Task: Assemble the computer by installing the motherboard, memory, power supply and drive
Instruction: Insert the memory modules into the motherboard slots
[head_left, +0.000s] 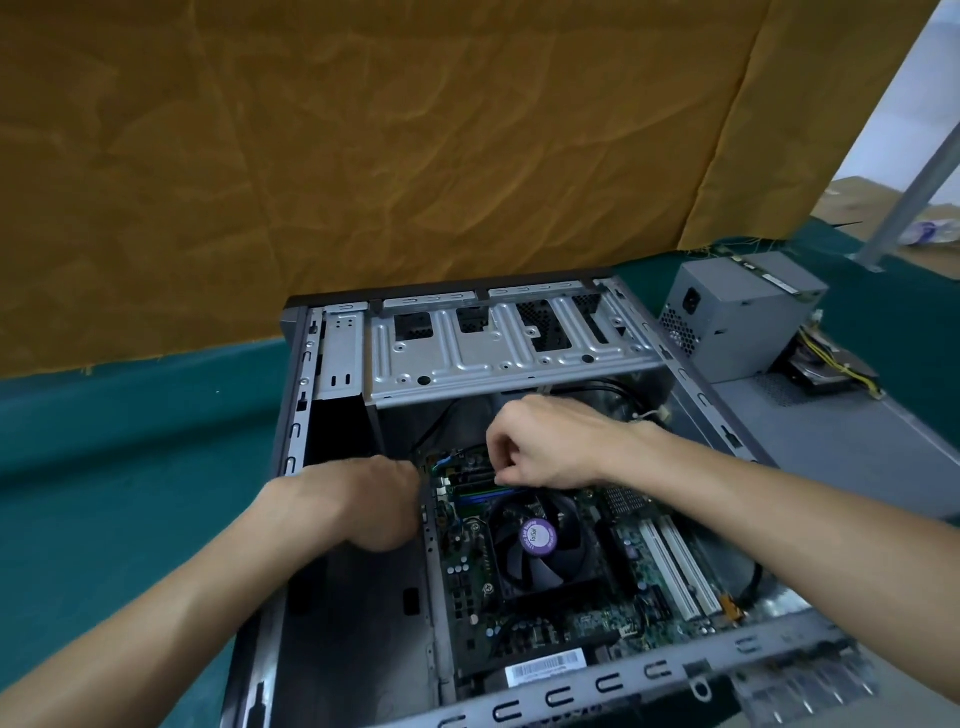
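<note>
Both hands reach inside the open grey metal computer case (332, 358). The right hand (545, 447) and the left hand (374, 504) curl their fingers at the ends of a thin memory stick (475, 486) on the green motherboard (639, 566); I cannot tell if they pinch it.

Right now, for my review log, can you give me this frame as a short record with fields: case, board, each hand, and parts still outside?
case: open computer case lying on its side on green cloth
motherboard: motherboard inside case, CPU fan on it
left hand: left hand curled at the board's left edge; what it holds is hidden
right hand: right hand pinching at the memory slots
outside case: power supply, right of case
</note>
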